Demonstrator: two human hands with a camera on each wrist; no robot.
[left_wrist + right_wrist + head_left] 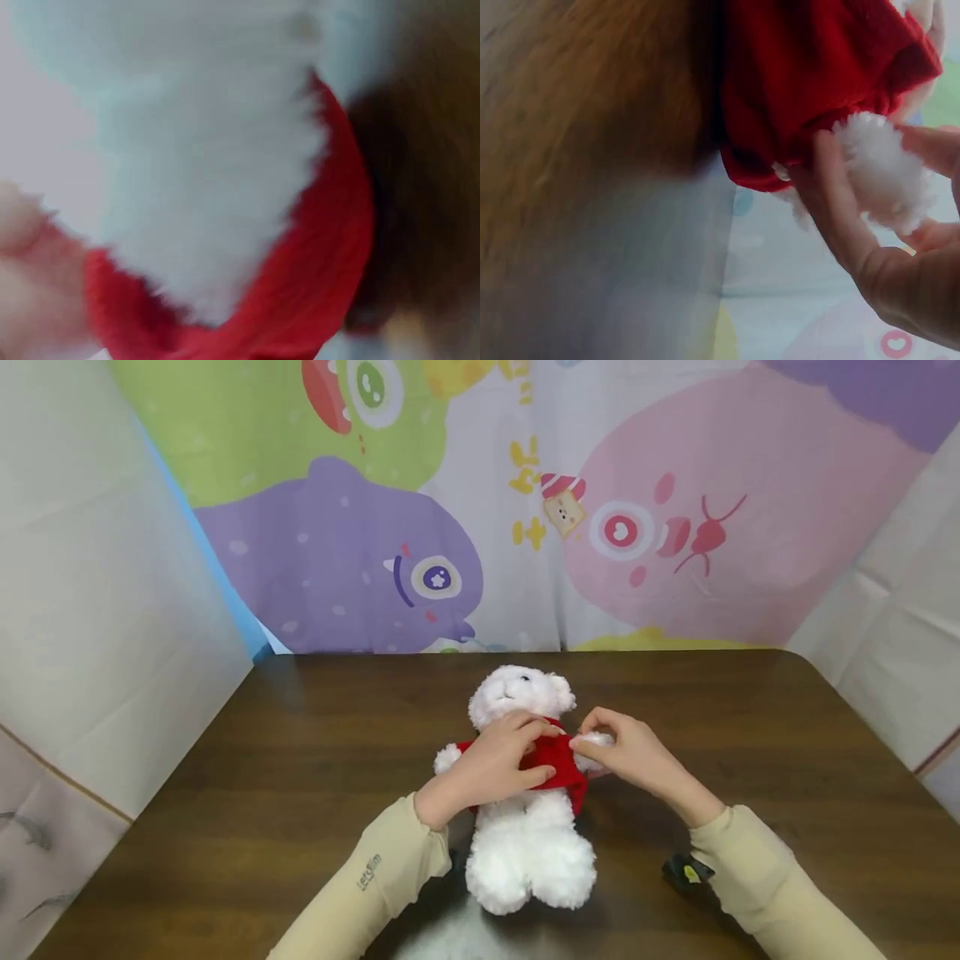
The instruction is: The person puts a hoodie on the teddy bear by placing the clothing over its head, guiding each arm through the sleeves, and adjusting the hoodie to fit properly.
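A white plush bear (525, 852) in a red top (555, 760) lies on its back on the table, head toward the far edge. My left hand (501, 756) lies across its chest, thumb and fingers spread apart on the red cloth. With my right hand (637, 756) I hold the bear's fluffy arm (885, 176) between thumb and fingers, close to the sleeve's edge, as the right wrist view shows. The other white paw (447, 758) pokes out of the opposite sleeve. In the left wrist view, white fur (202, 180) fills most of the picture above the red hem (330, 240).
The dark wooden table (750, 735) extends to both sides of the bear. Behind it hangs a cloth printed with cartoon monsters (360, 552). A small black object with a yellow mark (686, 872) is by the right sleeve. Pale cloth (112, 568) hangs at the left.
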